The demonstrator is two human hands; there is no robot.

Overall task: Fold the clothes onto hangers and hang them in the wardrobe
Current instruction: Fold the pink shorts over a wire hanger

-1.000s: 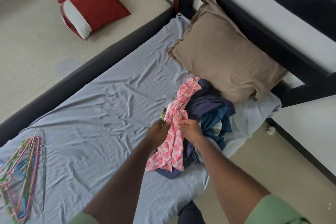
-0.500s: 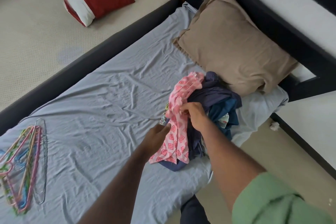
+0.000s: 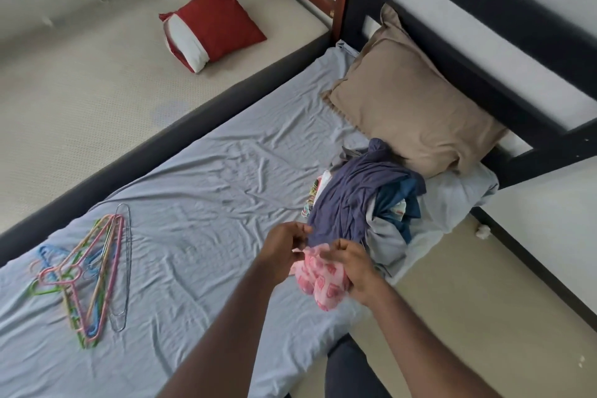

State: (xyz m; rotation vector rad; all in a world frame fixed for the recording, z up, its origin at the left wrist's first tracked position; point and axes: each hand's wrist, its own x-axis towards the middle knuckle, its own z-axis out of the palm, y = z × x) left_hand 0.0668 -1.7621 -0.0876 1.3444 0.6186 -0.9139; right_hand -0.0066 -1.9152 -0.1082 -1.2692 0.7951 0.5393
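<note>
**Pink patterned garment held in both hands above the bed edge**

Pink patterned garment is bunched between the two hands, just in front of the clothes pile and above the near edge of the bed. The right hand has its fingers curled around the crumpled cloth and carries most of it, so the fabric hangs below the palm. The left hand is just beside it, with the fingers bent; it pinches the upper corner of the same garment between thumb and fingertips. Both forearms are bare and reach in from the bottom of the view.

Directly behind the hands lies the clothes pile: a purple-grey garment on top, dark blue and light grey pieces under it, and a small bit of colourful cloth at its left side. The pile rests on the wrinkled light blue sheet of the bed, touching the tan pillow that leans against the dark headboard.

Well apart to the left, on the same sheet, lies a bundle of hangers, coloured plastic ones with a metal wire one beside them. Beyond the dark bed frame there is a second mattress with a red cushion on it.
</note>
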